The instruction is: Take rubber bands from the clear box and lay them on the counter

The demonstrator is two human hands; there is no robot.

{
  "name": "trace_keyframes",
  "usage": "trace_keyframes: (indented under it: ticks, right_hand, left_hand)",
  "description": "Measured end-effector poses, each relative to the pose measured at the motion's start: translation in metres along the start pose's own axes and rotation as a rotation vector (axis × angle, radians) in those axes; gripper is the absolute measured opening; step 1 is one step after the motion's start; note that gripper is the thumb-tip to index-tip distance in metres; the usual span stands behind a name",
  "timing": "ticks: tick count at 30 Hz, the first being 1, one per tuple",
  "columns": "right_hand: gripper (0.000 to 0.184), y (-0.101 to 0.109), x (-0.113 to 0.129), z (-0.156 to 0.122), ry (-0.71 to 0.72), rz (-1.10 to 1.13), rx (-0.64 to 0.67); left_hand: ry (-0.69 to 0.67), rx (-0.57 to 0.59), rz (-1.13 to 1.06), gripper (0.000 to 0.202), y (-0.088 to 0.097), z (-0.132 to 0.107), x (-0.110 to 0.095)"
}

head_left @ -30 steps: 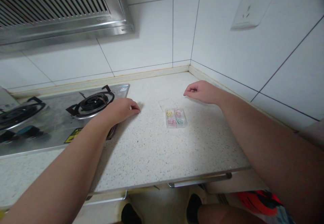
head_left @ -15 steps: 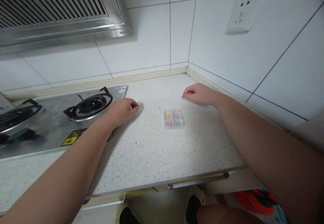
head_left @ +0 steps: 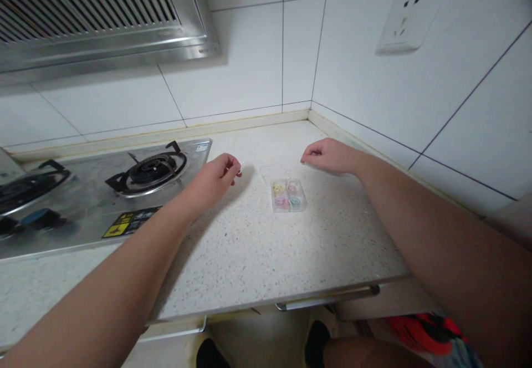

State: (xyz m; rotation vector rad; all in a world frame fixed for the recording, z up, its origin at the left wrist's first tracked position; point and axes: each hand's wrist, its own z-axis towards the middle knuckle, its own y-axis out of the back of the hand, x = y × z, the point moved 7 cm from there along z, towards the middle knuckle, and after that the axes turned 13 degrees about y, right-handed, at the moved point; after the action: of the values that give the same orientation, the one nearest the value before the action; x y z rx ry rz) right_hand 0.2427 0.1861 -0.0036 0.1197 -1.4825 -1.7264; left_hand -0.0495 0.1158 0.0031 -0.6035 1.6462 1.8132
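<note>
A small clear plastic box (head_left: 288, 195) with four compartments of coloured bits lies on the speckled countertop (head_left: 257, 246); its clear lid (head_left: 272, 170) is open behind it. My left hand (head_left: 216, 178) hovers just left of the box, fingers pinched on a tiny pale object I cannot make out. My right hand (head_left: 328, 155) rests on the counter behind and to the right of the box, fingers curled in a loose fist, with nothing visible in it.
A steel gas hob (head_left: 95, 190) with two burners takes the left of the counter, under an extractor hood (head_left: 95, 13). Tiled walls meet in the corner; a wall socket (head_left: 405, 19) is at the upper right. A drawer handle (head_left: 328, 297) sits below the counter edge.
My left hand has lifted off the counter and moved right, toward the box, still pinched. My right hand has stayed where it was.
</note>
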Motion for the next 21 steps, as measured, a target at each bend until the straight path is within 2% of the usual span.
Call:
trace_keyframes:
  ticks: [4,9,13,21]
  right_hand:
    - [0.024,-0.001,0.001,0.0,-0.015,0.002,0.01]
    - [0.025,-0.004,-0.001,0.0,-0.027,0.022,0.021]
    - [0.026,-0.006,-0.004,0.001,-0.007,0.02,0.031]
    - [0.028,-0.007,-0.004,0.002,0.001,0.033,0.043]
  left_hand:
    - [-0.031,0.051,-0.286,0.015,-0.004,-0.006,-0.01]
    - [-0.049,0.106,-0.505,0.014,-0.002,-0.012,-0.023]
    - [-0.043,0.104,-0.618,0.014,0.0,-0.015,-0.03]
    - [0.004,0.168,-0.725,0.018,-0.013,-0.02,-0.032]
